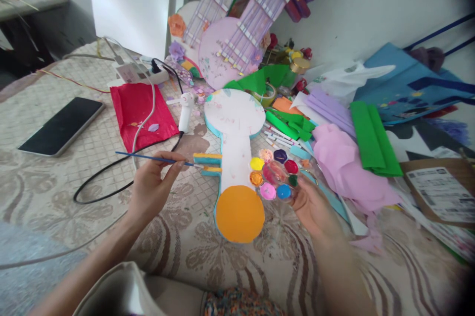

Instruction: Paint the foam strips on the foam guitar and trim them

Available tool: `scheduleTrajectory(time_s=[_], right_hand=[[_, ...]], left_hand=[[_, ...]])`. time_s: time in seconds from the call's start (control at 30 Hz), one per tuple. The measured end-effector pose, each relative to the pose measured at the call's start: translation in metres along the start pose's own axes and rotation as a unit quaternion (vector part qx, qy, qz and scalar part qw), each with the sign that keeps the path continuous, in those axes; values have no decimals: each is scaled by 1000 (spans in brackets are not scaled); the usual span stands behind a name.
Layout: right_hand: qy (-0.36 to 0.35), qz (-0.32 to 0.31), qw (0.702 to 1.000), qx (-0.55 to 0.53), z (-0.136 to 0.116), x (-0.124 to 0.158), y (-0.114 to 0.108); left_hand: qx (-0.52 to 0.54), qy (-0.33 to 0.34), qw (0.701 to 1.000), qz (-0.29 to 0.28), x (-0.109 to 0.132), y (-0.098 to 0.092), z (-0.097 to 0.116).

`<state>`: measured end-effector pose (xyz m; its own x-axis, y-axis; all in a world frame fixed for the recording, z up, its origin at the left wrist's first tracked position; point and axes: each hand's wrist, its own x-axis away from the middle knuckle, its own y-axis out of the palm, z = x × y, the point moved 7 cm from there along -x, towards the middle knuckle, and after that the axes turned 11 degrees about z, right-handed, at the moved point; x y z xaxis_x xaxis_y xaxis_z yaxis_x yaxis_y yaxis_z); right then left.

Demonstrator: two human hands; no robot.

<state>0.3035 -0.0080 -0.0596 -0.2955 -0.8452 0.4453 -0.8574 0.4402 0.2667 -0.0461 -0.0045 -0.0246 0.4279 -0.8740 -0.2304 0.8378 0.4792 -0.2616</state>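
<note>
My left hand (pixel 154 184) pinches a thin blue paintbrush (pixel 163 159), its tip at the short orange-topped pegs (pixel 208 156) on the side of a flat guitar-like cutout (pixel 236 157). I cannot tell whether the bristles touch them. The cutout lies on the table, with a white body and neck, light-blue edges and an orange round end (pixel 240 214) closest to me. In my right hand (pixel 315 204) is a flower-shaped paint palette (pixel 274 172), gripped by its right edge. Its wells hold several colours, among them yellow, orange, pink, blue and red.
Left of the cutout are a small white hot glue gun (pixel 184 114), red paper (pixel 143 115), a phone (pixel 61 125) and loose cables. Decorated purple instrument shapes (pixel 226 53) lean behind. Coloured paper (pixel 345 167), markers (pixel 284 135) and a blue bag (pixel 404 83) crowd the right.
</note>
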Motion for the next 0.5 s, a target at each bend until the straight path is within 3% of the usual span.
scheduleTrajectory(time_s=[0.27, 0.5], right_hand=[[-2, 7, 1000, -2, -1, 1, -1], [-1, -8, 1000, 0, -1, 1, 0]], left_hand=[[32, -18, 999, -3, 4, 7, -1], [63, -26, 997, 31, 8, 8, 14]])
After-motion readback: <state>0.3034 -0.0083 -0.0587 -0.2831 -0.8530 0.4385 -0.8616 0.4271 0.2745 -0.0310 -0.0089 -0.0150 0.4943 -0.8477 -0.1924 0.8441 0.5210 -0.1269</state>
